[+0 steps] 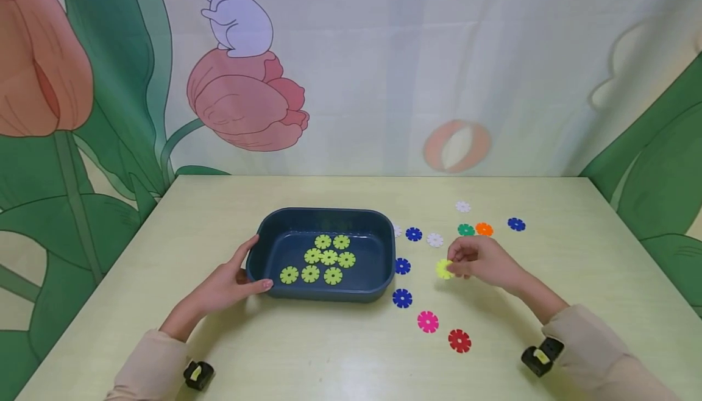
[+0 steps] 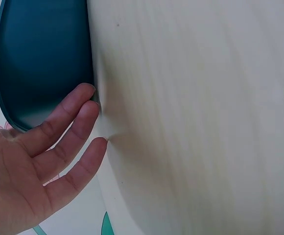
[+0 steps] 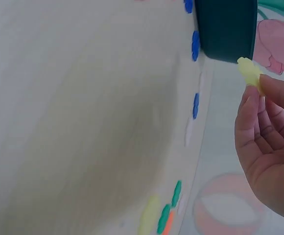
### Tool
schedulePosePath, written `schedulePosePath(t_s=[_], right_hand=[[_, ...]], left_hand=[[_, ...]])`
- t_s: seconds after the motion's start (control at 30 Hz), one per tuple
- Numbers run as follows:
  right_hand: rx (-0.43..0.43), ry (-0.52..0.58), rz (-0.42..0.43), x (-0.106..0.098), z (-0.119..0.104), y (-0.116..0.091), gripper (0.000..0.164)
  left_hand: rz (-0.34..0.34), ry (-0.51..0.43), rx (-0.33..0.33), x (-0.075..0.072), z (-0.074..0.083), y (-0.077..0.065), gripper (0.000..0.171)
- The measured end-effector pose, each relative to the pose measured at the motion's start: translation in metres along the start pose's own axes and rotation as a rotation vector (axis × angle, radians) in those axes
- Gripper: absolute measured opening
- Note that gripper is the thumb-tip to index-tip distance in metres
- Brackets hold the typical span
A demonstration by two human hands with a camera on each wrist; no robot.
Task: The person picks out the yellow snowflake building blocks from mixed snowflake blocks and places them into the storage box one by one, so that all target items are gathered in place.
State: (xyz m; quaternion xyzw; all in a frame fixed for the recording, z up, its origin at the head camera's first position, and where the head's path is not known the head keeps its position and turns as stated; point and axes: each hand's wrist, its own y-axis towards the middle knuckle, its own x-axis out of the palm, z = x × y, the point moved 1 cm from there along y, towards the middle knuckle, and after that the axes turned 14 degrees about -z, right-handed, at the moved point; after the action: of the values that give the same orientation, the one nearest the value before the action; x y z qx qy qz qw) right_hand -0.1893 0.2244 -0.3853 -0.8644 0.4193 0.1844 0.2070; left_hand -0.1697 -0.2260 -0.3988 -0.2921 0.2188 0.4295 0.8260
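My right hand [image 1: 482, 261] pinches a yellow snowflake disc [image 1: 443, 269] between thumb and fingertips, a little above the table to the right of the dark blue basin [image 1: 345, 296]. In the right wrist view that disc [image 3: 248, 71] shows nearly edge-on. Several yellow-green snowflake discs [image 1: 310, 274] lie flat on the basin's floor. Around the basin's left end, my left hand [image 1: 225, 288] holds on, thumb at the front rim and index finger at the left side. The left wrist view shows its other fingers [image 2: 78, 122] against the basin's outer wall.
Several blue discs [image 1: 402, 298] lie right of the basin, with white discs [image 1: 435, 240] among them. A pink disc [image 1: 428, 322] and a red disc [image 1: 459, 340] are nearer. Green [image 1: 465, 230] and orange [image 1: 484, 229] discs lie farther back. A printed curtain [image 1: 356, 84] hangs behind the table.
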Motion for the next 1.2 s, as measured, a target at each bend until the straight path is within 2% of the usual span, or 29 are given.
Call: schedulePosePath(t_s=[0.3,0.6,0.87,1.0,1.2], right_hand=[[-0.086,0.032,-0.038,0.012,-0.023,0.037,0.008],[-0.114,0.066,-0.075,0.023,-0.045,0.07,0.006],[-0.136,0.021,-0.12,0.037,-0.064,0.096,0.006],[-0.126,-0.038,-0.173,0.048,-0.073,0.111,0.005],[-0.116,-0.281,-0.29,0.067,-0.075,0.129,0.004]], left_hand=[[-0.001,-0.005,-0.003,-0.001,-0.002,-0.001,0.094],[-0.003,-0.005,-0.003,0.0,-0.004,0.0,0.094],[0.003,0.005,-0.012,-0.001,-0.004,0.0,0.093],[0.006,0.006,-0.013,-0.002,-0.003,-0.001,0.093],[-0.004,0.009,-0.009,-0.001,-0.001,-0.001,0.093]])
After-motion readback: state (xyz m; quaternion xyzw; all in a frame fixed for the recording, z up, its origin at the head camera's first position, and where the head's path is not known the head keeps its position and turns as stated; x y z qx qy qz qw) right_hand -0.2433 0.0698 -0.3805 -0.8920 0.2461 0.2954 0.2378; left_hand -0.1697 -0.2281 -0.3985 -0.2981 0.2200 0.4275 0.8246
